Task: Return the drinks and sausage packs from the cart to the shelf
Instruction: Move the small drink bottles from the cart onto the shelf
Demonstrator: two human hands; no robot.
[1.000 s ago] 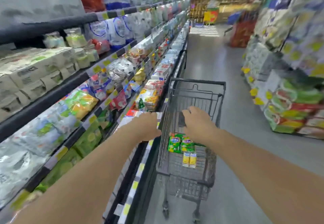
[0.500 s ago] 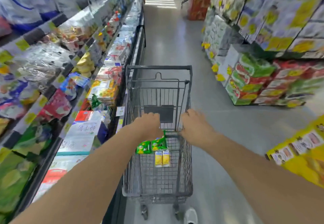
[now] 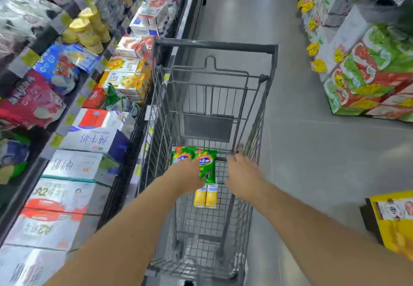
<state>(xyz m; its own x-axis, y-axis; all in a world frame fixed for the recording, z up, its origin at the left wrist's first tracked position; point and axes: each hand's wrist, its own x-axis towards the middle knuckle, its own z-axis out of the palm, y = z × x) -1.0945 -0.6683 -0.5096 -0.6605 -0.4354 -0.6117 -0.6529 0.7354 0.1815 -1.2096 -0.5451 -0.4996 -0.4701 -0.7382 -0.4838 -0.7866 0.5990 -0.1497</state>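
2 glossy green sausage pks [image 3: 207, 167], wire-mesh cart [image 3: 214, 46]

We log: left hand [image 3: 187, 178] fingers hidden behind sausage packs [image 3: 206, 166]; drink cartons [image 3: 206, 197] tops covered; shelf goods [image 3: 26, 21] upper left blurred, labels unreadable; yellow box [image 3: 395, 223] cut off lower right.

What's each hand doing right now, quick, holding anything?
Left hand: reaching into the cart at the green sausage packs; grip hidden, cannot tell.
Right hand: fingers straight, open, holding nothing.
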